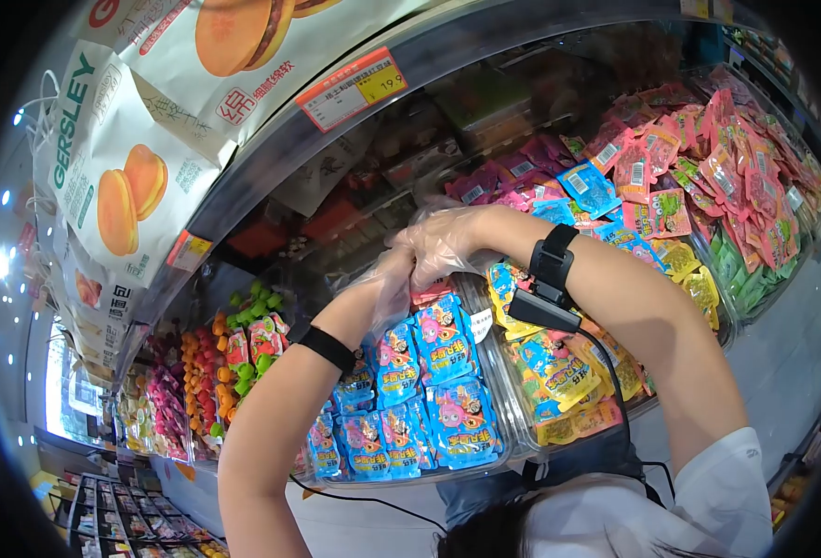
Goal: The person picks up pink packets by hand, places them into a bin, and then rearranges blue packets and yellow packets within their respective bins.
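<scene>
Left hand [393, 279] and right hand [447, 238] are seen meeting beside blue packets [446, 340], fingers bunched narrowly; whether anything is held cannot be told.

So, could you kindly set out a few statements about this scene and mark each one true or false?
1. The left hand and right hand are in clear plastic gloves. True.
2. The two hands are wide apart. False: they meet just beyond the blue packets.
3. The blue packets are in a clear bin. True.
4. Neither arm wears a strap. False: a black strap circles each.
5. The large price tag on the shelf edge shows 19.9. True.
6. The white bags picture only fruit. False: they picture round, filled cakes.
</scene>
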The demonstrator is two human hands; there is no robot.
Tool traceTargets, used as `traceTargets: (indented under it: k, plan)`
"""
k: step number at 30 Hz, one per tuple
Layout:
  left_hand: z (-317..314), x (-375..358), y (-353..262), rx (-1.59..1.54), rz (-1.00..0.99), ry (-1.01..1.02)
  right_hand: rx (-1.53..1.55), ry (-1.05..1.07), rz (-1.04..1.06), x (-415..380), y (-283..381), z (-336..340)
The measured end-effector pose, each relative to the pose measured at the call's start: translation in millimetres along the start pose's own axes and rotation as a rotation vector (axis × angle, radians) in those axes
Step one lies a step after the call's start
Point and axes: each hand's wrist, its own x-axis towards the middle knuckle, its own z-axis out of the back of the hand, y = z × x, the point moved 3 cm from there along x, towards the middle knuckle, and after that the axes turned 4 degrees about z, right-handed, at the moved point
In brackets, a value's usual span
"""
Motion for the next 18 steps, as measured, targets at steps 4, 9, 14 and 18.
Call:
traceTargets:
  k: [4, 9, 14, 18]
  plan:
    - [4, -12, -2, 0.008, -0.022, -0.031, -0.013, 0.004, 0.046, -3, 4, 1]
    - [19, -15, -2, 0.114, -0.044, -0.056, -0.02, -0.041, 0.028, -1, 0, 0]
    - [19, -24, -5, 0.125, -0.02, 0.005, -0.07, -0.066, -0.009, 4, -3, -2]
    - [13, -29, -6, 0.156, 0.027, 0.006, 0.032, 0.015, 0.0, 1, 0, 2]
